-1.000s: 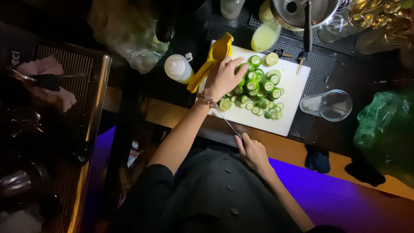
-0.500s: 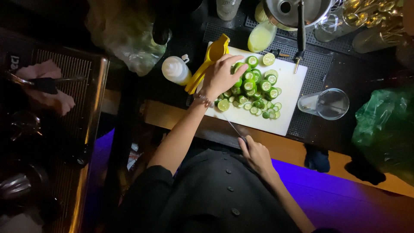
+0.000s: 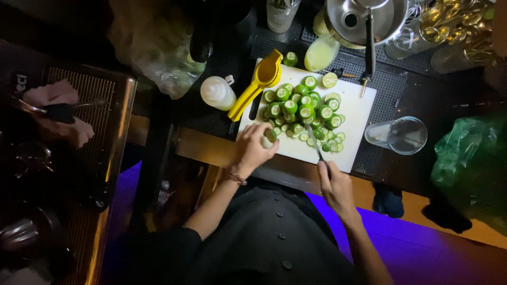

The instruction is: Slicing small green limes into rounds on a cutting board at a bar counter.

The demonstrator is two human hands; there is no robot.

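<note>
Two hands at frame centre: left hand [image 3: 252,149] grips a lime piece [image 3: 270,135]; right hand [image 3: 335,184] grips a knife [image 3: 316,143] over the white cutting board [image 3: 357,108].

Green limes [image 3: 303,111] on white board [image 3: 359,100]; yellow squeezer [image 3: 259,84]; green bag [image 3: 472,163].

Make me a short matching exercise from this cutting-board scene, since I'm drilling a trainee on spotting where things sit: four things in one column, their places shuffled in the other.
Things:
1. yellow citrus squeezer
2. knife
3. clear glass
4. white squeeze bottle

Places:
A. lying on its side on the dark mat, right of the cutting board
B. held in the right hand, blade over the cut limes
C. left of the squeezer, off the board
D. resting across the board's upper left corner

Pairs: 1-D, 2-B, 3-A, 4-C
</note>
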